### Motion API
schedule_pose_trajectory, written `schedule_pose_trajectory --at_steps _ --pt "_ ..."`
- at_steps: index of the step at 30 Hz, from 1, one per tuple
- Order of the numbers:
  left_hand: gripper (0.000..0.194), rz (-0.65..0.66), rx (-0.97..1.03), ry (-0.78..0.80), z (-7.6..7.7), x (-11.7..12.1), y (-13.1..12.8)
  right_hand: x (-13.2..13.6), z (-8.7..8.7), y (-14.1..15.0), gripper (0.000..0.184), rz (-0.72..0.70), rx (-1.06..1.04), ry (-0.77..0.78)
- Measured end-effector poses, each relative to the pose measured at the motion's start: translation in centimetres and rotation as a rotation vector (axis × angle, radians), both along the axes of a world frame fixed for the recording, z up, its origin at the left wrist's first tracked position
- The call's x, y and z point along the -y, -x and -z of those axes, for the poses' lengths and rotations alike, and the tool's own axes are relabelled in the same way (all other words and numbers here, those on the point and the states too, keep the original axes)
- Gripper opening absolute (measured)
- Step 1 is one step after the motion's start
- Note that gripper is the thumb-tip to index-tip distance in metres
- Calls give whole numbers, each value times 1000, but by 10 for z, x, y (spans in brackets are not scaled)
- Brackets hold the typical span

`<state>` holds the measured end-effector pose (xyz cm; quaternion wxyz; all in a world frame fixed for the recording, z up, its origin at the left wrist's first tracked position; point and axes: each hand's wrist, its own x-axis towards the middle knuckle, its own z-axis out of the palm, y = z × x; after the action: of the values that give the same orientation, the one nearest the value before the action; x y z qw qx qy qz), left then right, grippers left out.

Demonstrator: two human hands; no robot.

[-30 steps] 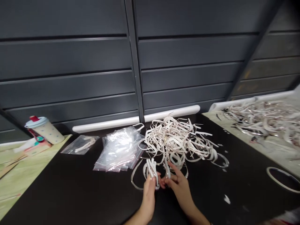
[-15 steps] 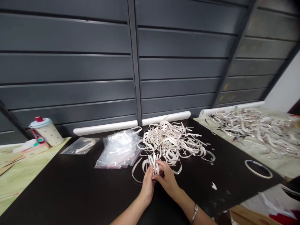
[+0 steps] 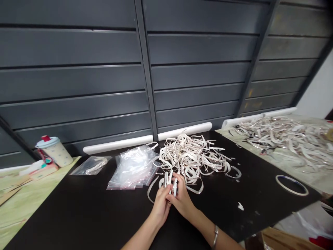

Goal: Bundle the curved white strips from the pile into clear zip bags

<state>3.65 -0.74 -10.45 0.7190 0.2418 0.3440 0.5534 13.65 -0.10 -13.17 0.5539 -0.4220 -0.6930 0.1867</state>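
Observation:
Close together in front of the pile, my left hand [image 3: 161, 202] and my right hand [image 3: 182, 198] are both closed around a small bunch of white strips [image 3: 170, 180]. The strips stand up between my fingers, and their lower ends are hidden by my palms. Right behind them lies a tangled pile of white strips [image 3: 191, 156] with shiny edges, several of them curled into loops. To the left of the pile is a stack of clear plastic bags [image 3: 134, 166]. Farther left rests a clear bag with white strips inside [image 3: 91, 165].
A patterned cup with a blue lid [image 3: 58, 151] stands at the left. A roll of tape [image 3: 291, 185] lies on the black table [image 3: 104, 215] at the right. Another heap of strips [image 3: 288, 139] covers the right-hand table. White rolls [image 3: 119, 144] line the grey wall.
The bunch of strips has parted slightly between my fingers, and my left hand has turned and shifted a little left. The view has tilted slightly.

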Motion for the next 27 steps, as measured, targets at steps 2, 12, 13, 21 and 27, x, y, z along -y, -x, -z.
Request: schedule_pose_trajectory --at_steps 2,12,13,21,27 --pt "29 21 19 32 1 0 0 -4 4 -2 69 -83 -41 73" --pt "33 90 -127 -60 -2 -2 -1 -3 -12 -25 108 -378 -191 397" --pt "33 70 -217 -112 -2 -1 -1 -2 -14 -27 109 -402 -187 416" --pt "36 26 -891 -610 -15 8 4 8 -13 -32 99 -399 -187 600" --pt "34 200 -883 -689 -16 19 -3 22 -27 -47 49 -471 50 526"
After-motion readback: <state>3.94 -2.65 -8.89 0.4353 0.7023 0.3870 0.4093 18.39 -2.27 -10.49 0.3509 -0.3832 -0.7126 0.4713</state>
